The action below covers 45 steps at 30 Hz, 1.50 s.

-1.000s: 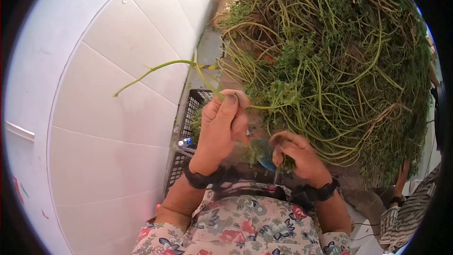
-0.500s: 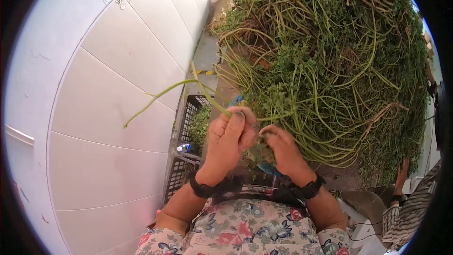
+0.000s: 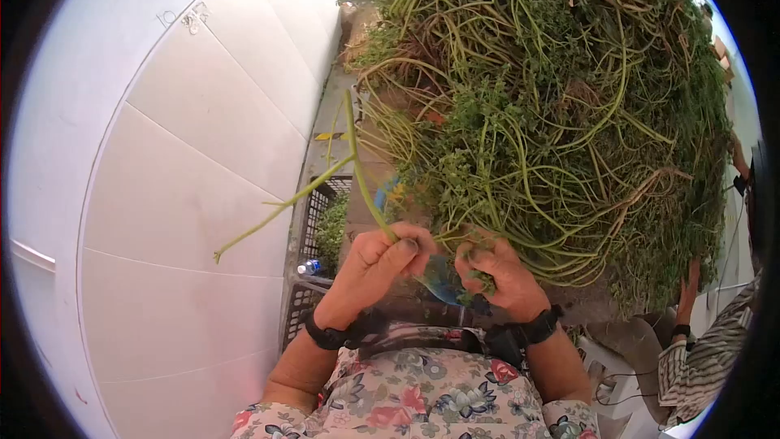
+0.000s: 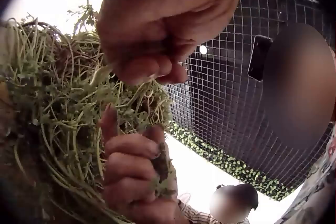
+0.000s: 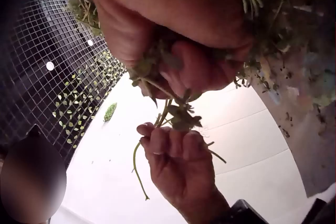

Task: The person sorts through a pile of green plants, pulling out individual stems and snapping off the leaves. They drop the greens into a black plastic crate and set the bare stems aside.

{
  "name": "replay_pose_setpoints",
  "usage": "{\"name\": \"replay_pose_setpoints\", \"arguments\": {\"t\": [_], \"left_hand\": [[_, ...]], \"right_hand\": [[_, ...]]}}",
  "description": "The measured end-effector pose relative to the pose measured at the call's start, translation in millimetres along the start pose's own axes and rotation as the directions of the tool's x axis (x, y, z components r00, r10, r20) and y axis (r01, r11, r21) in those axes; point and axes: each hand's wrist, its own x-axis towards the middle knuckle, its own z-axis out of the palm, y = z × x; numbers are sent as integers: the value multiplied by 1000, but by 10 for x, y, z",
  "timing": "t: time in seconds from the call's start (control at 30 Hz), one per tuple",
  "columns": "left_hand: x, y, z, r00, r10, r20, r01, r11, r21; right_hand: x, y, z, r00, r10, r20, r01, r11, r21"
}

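Stem (image 3: pixel 353 146) swung more upright, left hand (image 3: pixel 375 267) pinching it; right hand (image 3: pixel 510 280) grips gathered leafy bits (image 3: pixel 485 280). Big heap (image 3: pixel 528 138) beyond grip looks unsorted.

In the head view, the heap of plants (image 3: pixel 528 97) is cut off by the top edge, and its underside is hidden. At lower centre, the curled fingers of the left hand (image 3: pixel 374 268) cover part of the stem (image 3: pixel 352 126); those of the right hand (image 3: pixel 510 283) hide most of the leafy sprig (image 3: pixel 486 279). Something blue (image 3: pixel 441 289) lies partly behind them (what it is, I can't tell). At lower left, the bottle (image 3: pixel 309 267) has print too small to read. At lower right, dark rim cuts off the striped clothing (image 3: pixel 707 366). Both wrist views crop the nearer hand at the top.
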Motion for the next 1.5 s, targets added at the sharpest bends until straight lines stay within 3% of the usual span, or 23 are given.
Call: {"name": "replay_pose_setpoints", "arguments": {"t": [0.13,0.17,0.27,0.33,0.43,0.63,0.73,0.83,0.97,1.07,1.17,1.27,1.37,1.5], "left_hand": [[-12,-51,-2,998,27,64,-26,1000,-18],[-9,-36,15,1000,21,10,-20,999,-36],[17,-25,120,994,11,-105,-21,995,-98],[50,-88,157,994,28,-107,-43,989,-140],[40,-167,89,992,-95,-87,75,974,-212],[32,-157,140,974,-6,-227,23,997,72],[48,-164,156,965,129,-228,-81,975,207],[61,-207,161,949,213,-231,-157,958,241],[52,-223,168,942,179,-283,-130,974,186],[51,-235,154,943,169,-287,-121,976,179],[57,-240,150,944,181,-274,-127,971,203],[64,-242,138,941,225,-251,-155,950,273],[73,-208,139,942,250,-224,-169,930,327],[100,-168,144,934,326,-146,-229,861,454]], "right_hand": [[60,-32,-57,997,-59,52,60,998,-10],[73,-43,-48,996,-64,59,66,997,-35],[59,-52,172,979,-192,62,202,918,-340],[73,-24,265,982,-183,57,191,931,-312],[141,10,238,973,-229,16,218,904,-369],[162,-21,120,976,-217,12,194,848,-493],[136,-32,147,980,-199,-13,172,877,-448],[121,-6,138,980,-198,-28,167,885,-435],[158,39,75,971,-236,35,223,846,-485],[120,1,150,962,-268,56,251,781,-571],[120,34,141,977,-186,105,203,656,-727],[109,0,161,993,-93,73,118,786,-607],[132,85,136,972,-232,23,219,874,-433],[143,28,92,979,-203,-22,176,893,-413]]}}
